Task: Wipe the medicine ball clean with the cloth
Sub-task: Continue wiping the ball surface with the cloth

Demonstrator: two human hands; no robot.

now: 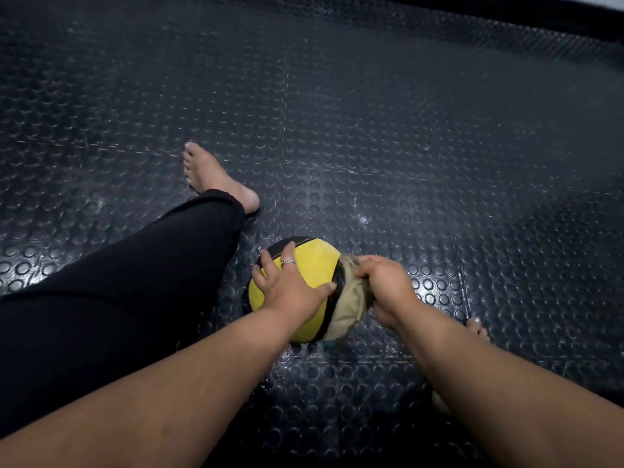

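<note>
a yellow medicine ball (312, 265) with black bands sits on a dark rubber floor (405, 130) covered in raised round studs, just in front of the seated person and between their legs. the left hand (290, 285) lies flat over the top of the ball, fingers spread wide and straight, pressing on it rather than gripping; a silver ring (288, 262) shows on one finger. the right hand (385, 282) has its fingers curled round a bunched beige cloth (351, 304), which is pushed against the right side of the ball, over one of the black bands. no brand, label or lettering can be read on the ball or the cloth. the left leg in black trousers (135, 282) stretches out to the left of the ball, ending in a bare foot (216, 177) on the floor. toes of the other foot (477, 329) peek out behind the right forearm.
</note>
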